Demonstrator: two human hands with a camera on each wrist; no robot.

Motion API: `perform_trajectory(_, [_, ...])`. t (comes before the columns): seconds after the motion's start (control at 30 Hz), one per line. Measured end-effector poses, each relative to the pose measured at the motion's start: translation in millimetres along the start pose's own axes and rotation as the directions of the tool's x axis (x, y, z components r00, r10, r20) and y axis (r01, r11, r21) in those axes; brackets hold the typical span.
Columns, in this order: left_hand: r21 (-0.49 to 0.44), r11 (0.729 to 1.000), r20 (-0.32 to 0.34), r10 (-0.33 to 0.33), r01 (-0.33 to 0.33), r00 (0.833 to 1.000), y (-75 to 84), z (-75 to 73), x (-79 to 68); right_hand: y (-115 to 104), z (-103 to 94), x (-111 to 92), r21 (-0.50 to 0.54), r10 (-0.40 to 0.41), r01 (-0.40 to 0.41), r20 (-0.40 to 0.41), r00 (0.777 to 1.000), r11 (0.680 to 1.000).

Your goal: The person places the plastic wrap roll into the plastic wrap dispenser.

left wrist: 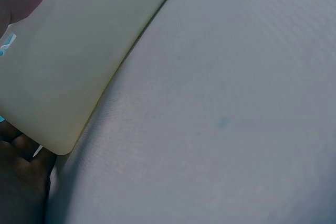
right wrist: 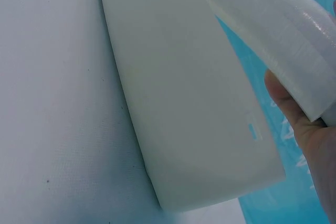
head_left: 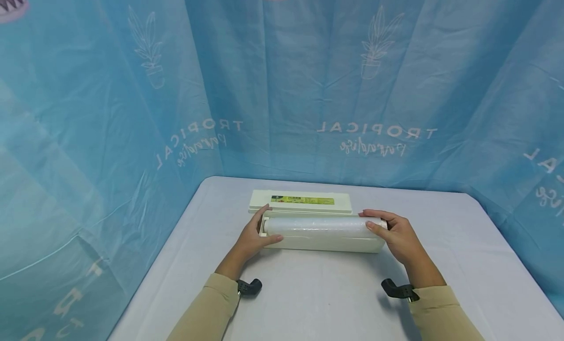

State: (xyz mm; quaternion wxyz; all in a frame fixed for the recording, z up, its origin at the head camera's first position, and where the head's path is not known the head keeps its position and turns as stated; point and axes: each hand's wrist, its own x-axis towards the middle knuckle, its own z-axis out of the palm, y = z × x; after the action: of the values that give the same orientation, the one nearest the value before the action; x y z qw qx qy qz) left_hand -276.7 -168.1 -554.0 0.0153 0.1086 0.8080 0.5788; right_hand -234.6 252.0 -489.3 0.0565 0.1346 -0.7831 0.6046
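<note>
A cream cling film box point(head_left: 326, 244) stands on the table without its cover, its long side toward me. Along its top lies a shiny roll of cling film point(head_left: 317, 226). My left hand point(head_left: 252, 240) grips the box's left end, thumb on the front wall and fingers round the end. With my right hand point(head_left: 400, 237) I hold the roll's right end, thumb on the film. In the right wrist view, that end of the roll point(right wrist: 273, 30) is raised above the box point(right wrist: 178, 93) and tilted. The box's inside is mostly hidden.
Behind the box lies its long cream lid point(head_left: 260, 199) with a green and yellow label point(head_left: 302, 200). A white cloth covers the table point(head_left: 321, 302). Blue printed curtains point(head_left: 291, 86) hang close along the back and both sides.
</note>
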Motion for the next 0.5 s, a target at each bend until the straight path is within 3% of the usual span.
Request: perform_trajectory(0.5, [-0.004,1.000,0.000,-0.008,0.008,1.000,0.5,0.2,-0.1,2.4,1.7,2.4,0.039,0.025,-0.025,-0.016,1.000,0.999])
